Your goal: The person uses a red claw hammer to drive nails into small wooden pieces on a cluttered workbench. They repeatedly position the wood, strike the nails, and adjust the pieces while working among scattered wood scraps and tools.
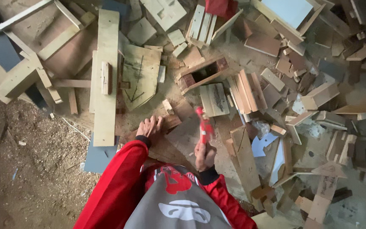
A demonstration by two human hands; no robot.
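While right hand (204, 156) grips red hammer (204, 124), left hand (150, 127) on rough plank (178, 135)

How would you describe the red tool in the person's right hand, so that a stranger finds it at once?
Start at the long pale plank lying lengthwise on the left, then move right past the left hand pressed flat on a board. Just right of it, the right hand holds up a red tool. It is the only bright red item among bare wood offcuts.

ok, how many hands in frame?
2. Left hand lies flat on a wood piece; right hand grips a red-handled tool raised above the scraps. No other person's hands are visible.
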